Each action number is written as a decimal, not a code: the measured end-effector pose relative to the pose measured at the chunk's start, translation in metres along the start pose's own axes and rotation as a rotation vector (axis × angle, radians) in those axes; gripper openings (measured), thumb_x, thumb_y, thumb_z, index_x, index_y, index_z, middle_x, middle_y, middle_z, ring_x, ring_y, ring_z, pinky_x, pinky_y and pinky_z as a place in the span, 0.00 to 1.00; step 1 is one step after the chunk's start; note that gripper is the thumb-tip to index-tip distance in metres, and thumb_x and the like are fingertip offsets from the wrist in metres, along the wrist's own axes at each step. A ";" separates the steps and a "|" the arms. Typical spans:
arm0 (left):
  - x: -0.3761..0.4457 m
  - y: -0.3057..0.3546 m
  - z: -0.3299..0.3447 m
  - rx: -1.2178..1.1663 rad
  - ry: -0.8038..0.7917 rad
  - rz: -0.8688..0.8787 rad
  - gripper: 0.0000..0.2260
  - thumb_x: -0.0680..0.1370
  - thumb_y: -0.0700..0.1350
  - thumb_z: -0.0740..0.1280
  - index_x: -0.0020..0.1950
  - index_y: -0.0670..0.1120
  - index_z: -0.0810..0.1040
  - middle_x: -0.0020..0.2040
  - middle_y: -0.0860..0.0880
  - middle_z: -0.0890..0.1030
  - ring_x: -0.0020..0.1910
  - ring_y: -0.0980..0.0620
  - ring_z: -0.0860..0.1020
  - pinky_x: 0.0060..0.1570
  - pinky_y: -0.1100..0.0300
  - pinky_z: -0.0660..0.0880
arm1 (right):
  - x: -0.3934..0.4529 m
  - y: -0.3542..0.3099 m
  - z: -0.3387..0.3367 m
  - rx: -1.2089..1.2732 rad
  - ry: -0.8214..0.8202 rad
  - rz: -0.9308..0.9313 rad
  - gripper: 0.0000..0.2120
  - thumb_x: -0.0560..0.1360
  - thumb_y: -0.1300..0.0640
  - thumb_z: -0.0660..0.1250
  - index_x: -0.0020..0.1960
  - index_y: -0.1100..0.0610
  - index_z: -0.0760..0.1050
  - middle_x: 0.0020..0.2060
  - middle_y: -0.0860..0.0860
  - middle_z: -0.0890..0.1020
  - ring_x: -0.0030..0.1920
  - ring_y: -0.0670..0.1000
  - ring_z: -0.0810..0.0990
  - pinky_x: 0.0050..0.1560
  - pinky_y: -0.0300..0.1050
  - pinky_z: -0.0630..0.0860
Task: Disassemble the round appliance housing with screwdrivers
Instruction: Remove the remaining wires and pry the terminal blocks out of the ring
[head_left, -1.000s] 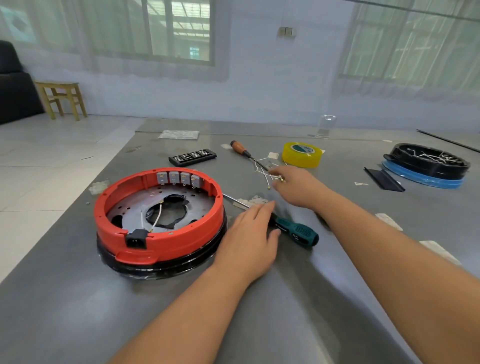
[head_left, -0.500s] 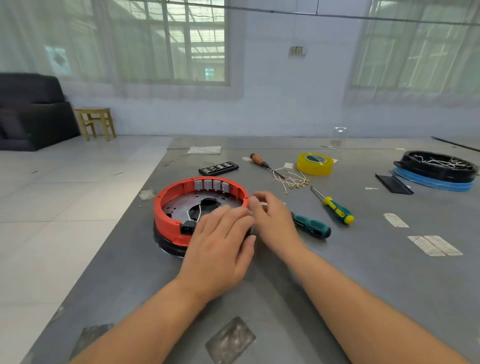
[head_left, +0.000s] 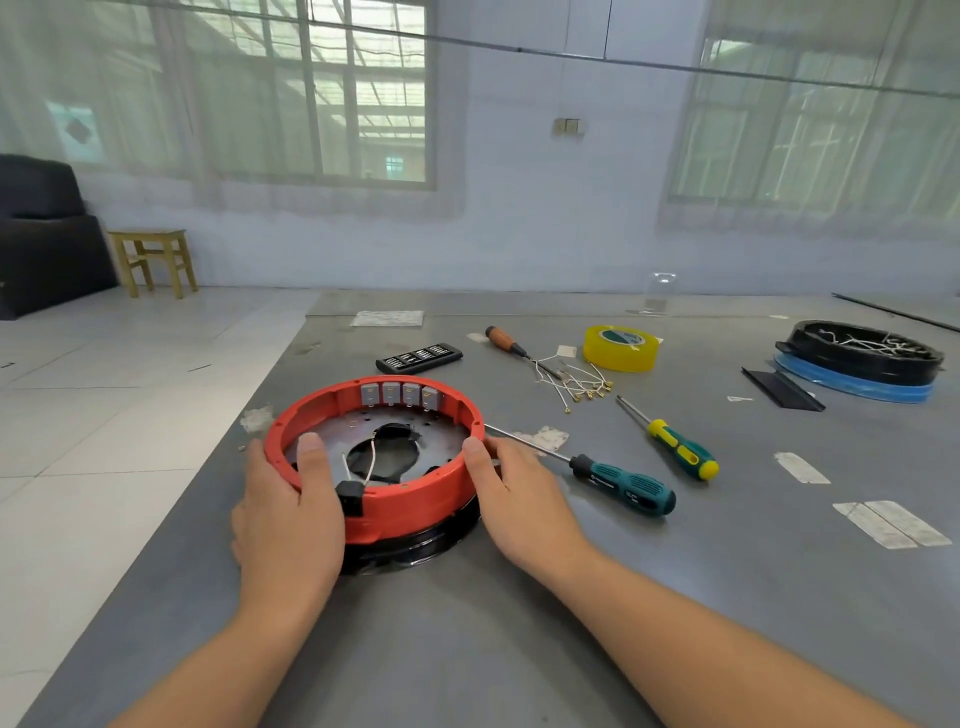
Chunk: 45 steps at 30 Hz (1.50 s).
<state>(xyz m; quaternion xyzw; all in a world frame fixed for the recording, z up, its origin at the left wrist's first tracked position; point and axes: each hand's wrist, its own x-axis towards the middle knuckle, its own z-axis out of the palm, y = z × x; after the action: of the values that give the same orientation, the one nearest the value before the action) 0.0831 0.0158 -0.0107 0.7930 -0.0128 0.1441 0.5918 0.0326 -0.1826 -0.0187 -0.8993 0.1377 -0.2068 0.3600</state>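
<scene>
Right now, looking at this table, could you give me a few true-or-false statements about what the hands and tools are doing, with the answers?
1. Both hands grip the red ring. True: the left hand and right hand hold opposite sides.
2. The right hand holds the teal screwdriver. False: it lies on the table beside that hand.
3. The tape roll is yellow. True.
4. The ring is lifted off the table. False: it sits on a black base on the table.
5. Three screwdrivers lie on the table. True: teal, yellow-green and wooden-handled.
</scene>
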 end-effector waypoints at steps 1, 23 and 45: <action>0.001 -0.002 0.001 -0.018 -0.011 -0.006 0.22 0.86 0.63 0.53 0.73 0.52 0.70 0.61 0.46 0.79 0.67 0.34 0.73 0.71 0.36 0.67 | 0.001 0.000 0.001 -0.008 -0.003 -0.008 0.29 0.80 0.29 0.44 0.61 0.44 0.76 0.57 0.45 0.80 0.62 0.48 0.76 0.67 0.54 0.72; 0.003 -0.009 -0.001 -0.250 -0.125 0.114 0.34 0.75 0.61 0.67 0.80 0.67 0.60 0.70 0.64 0.75 0.78 0.52 0.67 0.78 0.41 0.65 | 0.034 -0.007 -0.004 0.460 -0.177 0.047 0.39 0.62 0.12 0.50 0.71 0.16 0.43 0.69 0.39 0.76 0.59 0.46 0.82 0.66 0.46 0.75; -0.006 -0.014 -0.001 -0.266 -0.187 0.176 0.44 0.79 0.32 0.72 0.79 0.66 0.50 0.75 0.56 0.73 0.66 0.57 0.81 0.73 0.45 0.73 | 0.031 0.023 -0.003 1.106 -0.261 -0.005 0.37 0.71 0.70 0.77 0.75 0.50 0.69 0.67 0.53 0.79 0.61 0.58 0.84 0.55 0.59 0.83</action>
<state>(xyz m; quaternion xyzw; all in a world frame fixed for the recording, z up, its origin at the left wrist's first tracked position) 0.0800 0.0197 -0.0249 0.7134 -0.1559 0.1179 0.6729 0.0565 -0.2125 -0.0245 -0.5953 -0.0388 -0.1360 0.7909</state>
